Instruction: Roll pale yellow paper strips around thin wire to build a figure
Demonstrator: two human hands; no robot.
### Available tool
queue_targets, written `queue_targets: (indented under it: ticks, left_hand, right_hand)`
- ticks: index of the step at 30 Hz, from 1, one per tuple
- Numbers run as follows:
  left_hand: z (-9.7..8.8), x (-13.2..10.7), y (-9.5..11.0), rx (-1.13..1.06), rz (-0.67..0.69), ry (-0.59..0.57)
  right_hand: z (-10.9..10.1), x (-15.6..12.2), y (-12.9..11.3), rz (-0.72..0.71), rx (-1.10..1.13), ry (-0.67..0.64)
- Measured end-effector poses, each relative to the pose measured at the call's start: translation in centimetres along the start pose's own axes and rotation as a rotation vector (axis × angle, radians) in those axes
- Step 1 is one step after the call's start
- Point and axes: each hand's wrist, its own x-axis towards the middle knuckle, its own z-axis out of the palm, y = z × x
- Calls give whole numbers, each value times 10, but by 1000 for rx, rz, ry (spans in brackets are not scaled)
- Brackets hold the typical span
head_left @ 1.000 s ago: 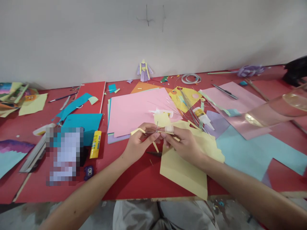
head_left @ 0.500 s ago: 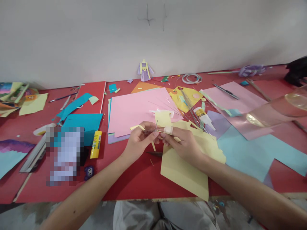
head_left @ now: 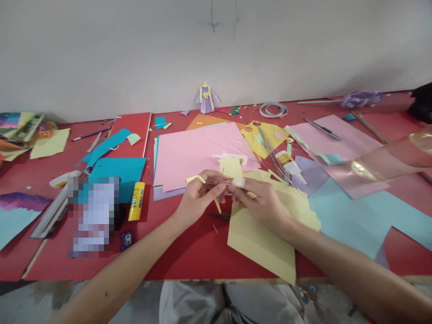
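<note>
Close together at mid-table, both hands pinch a small wire frame [head_left: 222,173]. A twisted wire stub sticks up between them, and pale yellow rolled paper covers parts of the frame, one piece jutting left and one hanging below. My left hand [head_left: 197,198] is closed, thumb against fingertips, on the frame's left side. My right hand [head_left: 258,198] grips its right side between thumb and fingers; a whitish band wraps one finger. Fingers hide the middle of the frame. Under my right hand lies a pale yellow paper sheet [head_left: 259,243]. A dark pointed tool [head_left: 219,216] lies just below the hands.
Behind the hands lie pink sheets [head_left: 195,153], thin wires and a glue bottle [head_left: 290,166]. A glue stick [head_left: 137,201] and a pixelated patch are at left. A paper doll [head_left: 206,99] leans on the wall. A clear bottle [head_left: 388,157] and blue paper [head_left: 357,216] are at right.
The whole view has shifted slightly, with the table items appearing a little further right. Both hands keep their pinch on the wire frame, with hardly any movement of the fingers.
</note>
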Motion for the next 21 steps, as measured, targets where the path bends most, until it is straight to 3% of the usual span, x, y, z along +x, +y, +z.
queue_targets:
  ticks: [21]
  left_hand:
    - [-3,0,-1,134,-41,-8]
  right_hand:
    - [1,3,-2,88,95,-109]
